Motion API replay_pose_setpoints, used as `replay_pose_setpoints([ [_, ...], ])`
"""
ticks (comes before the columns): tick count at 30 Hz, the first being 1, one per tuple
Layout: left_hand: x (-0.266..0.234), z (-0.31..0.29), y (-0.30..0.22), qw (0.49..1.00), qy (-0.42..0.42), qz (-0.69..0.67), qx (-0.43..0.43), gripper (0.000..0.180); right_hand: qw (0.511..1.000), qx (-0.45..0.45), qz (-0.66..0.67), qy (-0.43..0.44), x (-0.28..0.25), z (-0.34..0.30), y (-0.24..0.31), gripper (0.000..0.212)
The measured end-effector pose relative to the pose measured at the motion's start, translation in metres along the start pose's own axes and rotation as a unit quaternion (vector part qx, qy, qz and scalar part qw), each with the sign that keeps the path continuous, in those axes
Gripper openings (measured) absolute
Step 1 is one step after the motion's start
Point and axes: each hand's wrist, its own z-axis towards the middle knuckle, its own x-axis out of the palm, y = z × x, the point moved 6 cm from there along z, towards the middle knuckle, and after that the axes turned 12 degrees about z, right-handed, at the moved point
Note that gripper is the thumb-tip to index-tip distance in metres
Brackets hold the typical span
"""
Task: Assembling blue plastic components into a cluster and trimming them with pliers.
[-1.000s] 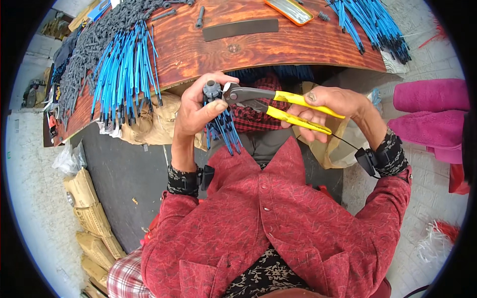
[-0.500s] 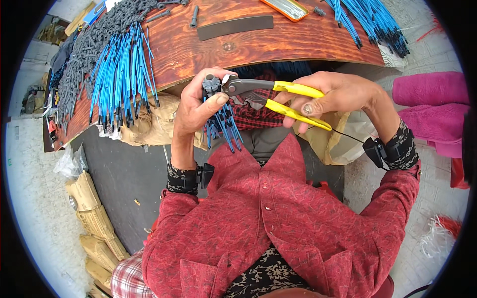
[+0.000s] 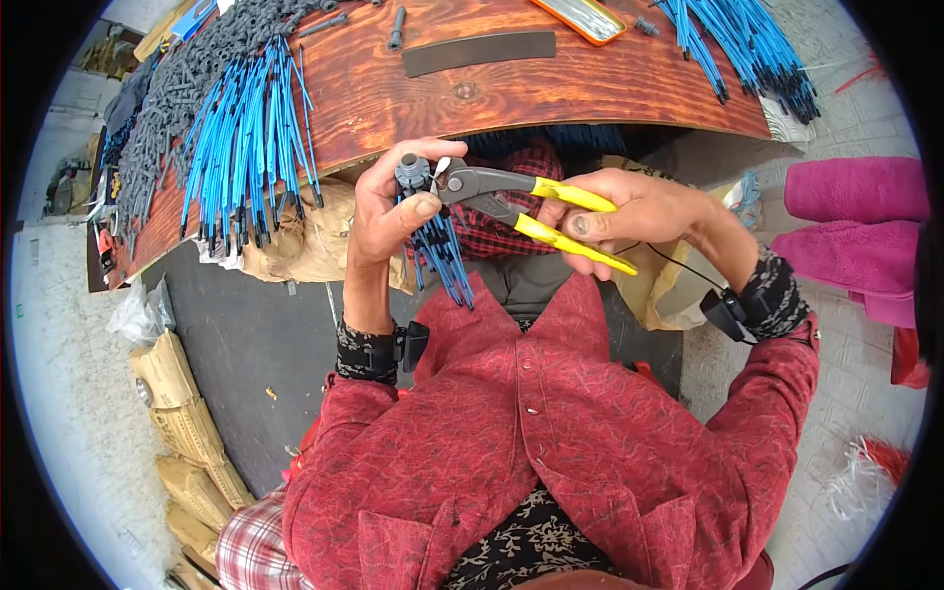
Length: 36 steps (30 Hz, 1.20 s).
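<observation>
Left hand [image 3: 388,211] closed around a small bundle of blue cables [image 3: 441,258], thumb pressed over the top, the strands hanging down toward the red shirt [image 3: 551,433]. At the bundle's upper end, a grey plastic connector [image 3: 412,174], held just below the edge of the wooden tabletop [image 3: 551,84]. Right hand [image 3: 639,211] wrapped around the yellow handles of a pair of pliers [image 3: 521,202], fingers squeezed on both grips, dark metal nose touching the connector. On the tabletop to the left, a spread heap of blue cables [image 3: 246,138] beside a pile of grey parts [image 3: 172,98]; to the far right, another blue heap [image 3: 737,49]. Near the far edge, a dark flat strip [image 3: 479,51] and an orange tray [image 3: 580,15]. At the right, folded pink cloth [image 3: 855,221]; lower left, tan sacks [image 3: 187,442].
</observation>
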Motion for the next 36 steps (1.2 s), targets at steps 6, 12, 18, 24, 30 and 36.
replay_pose_setpoints([
  [6,-0.006,-0.002,0.001,1.0,-0.025,0.002,0.001,0.068,0.997,-0.052,0.053,0.036,0.0,0.019,-0.022,0.034],
  [12,-0.005,-0.004,0.006,1.0,-0.014,-0.016,0.013,0.068,0.996,-0.025,0.072,0.046,0.013,0.001,-0.011,0.034],
  [18,0.001,-0.002,-0.003,0.997,0.027,-0.057,0.052,0.064,0.971,0.001,0.232,0.052,0.049,-0.004,-0.025,0.044],
  [24,-0.003,0.0,0.001,0.998,0.019,-0.041,0.046,0.064,0.997,-0.018,0.065,-0.041,0.047,-0.008,-0.014,0.043],
  [30,-0.009,0.0,0.001,0.995,0.022,-0.079,0.057,0.076,0.965,-0.095,-0.142,-0.199,0.019,-0.019,0.004,0.021],
  [36,-0.005,0.004,-0.011,0.992,0.008,-0.085,0.088,0.071,0.934,-0.24,-0.172,-0.201,0.021,-0.004,0.017,0.023],
])
